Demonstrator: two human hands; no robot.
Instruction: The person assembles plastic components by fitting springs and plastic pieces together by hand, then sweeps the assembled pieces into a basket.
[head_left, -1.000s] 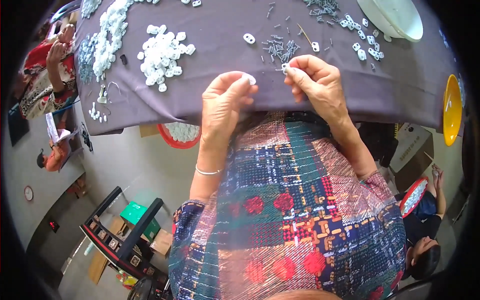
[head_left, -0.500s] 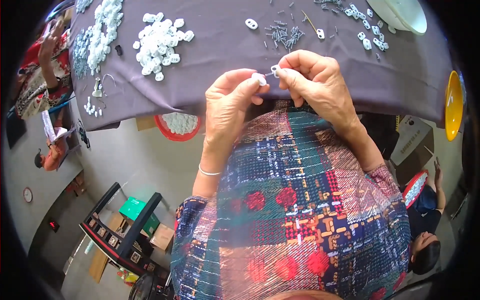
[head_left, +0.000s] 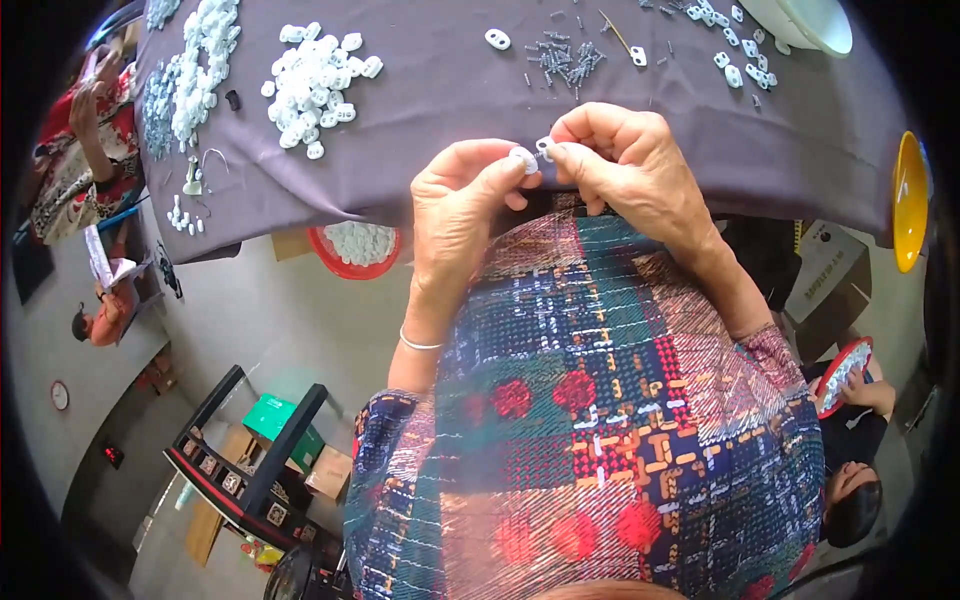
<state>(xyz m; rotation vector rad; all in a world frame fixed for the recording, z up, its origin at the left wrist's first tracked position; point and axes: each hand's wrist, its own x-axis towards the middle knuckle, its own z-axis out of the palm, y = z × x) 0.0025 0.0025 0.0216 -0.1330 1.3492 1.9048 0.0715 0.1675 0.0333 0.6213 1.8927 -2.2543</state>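
Near the front edge of the worktop (head_left: pixel 430 80), a white piece (head_left: pixel 524 158) is pinched by the fingers of the left hand (head_left: pixel 458 200). Just beside it, a holed piece (head_left: pixel 545 147) is pinched by the right hand (head_left: pixel 640 172); both are best aligned squarely before pressing.

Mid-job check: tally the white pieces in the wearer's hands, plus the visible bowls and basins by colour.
White pieces, one each in left hand and right hand: 2
White bowl: 1
Yellow bowl: 1
Red basins: 2
Total: 6
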